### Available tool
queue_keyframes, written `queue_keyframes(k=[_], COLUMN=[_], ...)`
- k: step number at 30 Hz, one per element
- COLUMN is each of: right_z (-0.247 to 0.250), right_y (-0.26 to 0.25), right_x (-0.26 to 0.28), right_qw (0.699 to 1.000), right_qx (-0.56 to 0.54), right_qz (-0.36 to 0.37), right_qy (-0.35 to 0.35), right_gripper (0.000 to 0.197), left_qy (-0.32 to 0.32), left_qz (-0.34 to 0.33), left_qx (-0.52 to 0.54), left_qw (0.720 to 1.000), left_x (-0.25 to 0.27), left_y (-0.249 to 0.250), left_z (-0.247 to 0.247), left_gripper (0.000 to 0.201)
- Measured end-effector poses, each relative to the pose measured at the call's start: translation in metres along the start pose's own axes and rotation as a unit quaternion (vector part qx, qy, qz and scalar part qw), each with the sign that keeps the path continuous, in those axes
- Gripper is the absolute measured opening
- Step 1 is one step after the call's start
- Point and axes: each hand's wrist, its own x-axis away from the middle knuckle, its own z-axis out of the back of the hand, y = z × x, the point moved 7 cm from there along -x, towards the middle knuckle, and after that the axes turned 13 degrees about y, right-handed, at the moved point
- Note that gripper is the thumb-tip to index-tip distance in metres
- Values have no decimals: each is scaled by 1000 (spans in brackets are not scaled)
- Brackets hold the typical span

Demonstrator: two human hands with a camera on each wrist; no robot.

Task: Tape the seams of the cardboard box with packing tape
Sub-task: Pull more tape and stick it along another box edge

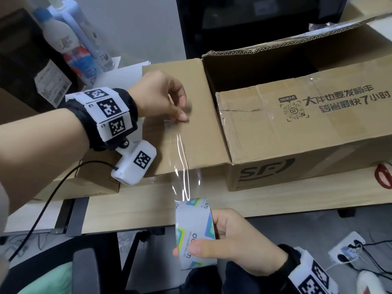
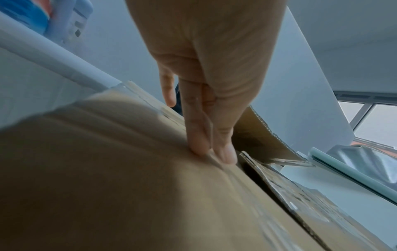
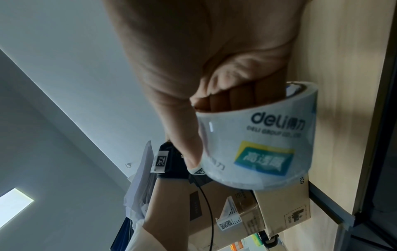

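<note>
The tape strip [image 1: 182,158] runs from the box [image 1: 191,124] flap straight back over its near edge to the roll [image 1: 195,232]. The left hand [image 1: 161,98] presses its free end down with straight fingertips [image 2: 223,152]; the right hand [image 1: 239,242], nearer the body, has its grip curled round the roll.

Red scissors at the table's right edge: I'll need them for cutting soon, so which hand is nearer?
Right. The right hand is below-left of the red scissors; the left hand is farther left.
</note>
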Motion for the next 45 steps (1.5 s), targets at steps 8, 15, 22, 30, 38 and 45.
queue_keyframes(k=[8,15,22,30,38,45], right_z=[1,0,2,1,9,22], right_y=[4,3,2,2,13,15], right_x=[0,0,-5,-7,-9,-22], right_qw=[1000,1000,999,997,998,995], right_qx=[-9,-13,4,50,43,30], right_qz=[-12,-17,-17,-44,-34,-17], right_qy=[-1,0,27,26,40,97], right_gripper=[19,19,16,16,15,39], left_qy=[15,65,111,-279,-203,-163], left_qz=[-45,-19,-103,-199,-79,-141], left_qx=[-43,-137,-142,-250,-241,-181], left_qw=[998,988,978,906,946,959], left_x=[-1,-7,7,80,58,90], left_y=[3,-18,3,-4,-36,-55], left_z=[-1,9,43,-34,-15,22], left_gripper=[23,69,32,60,63,91])
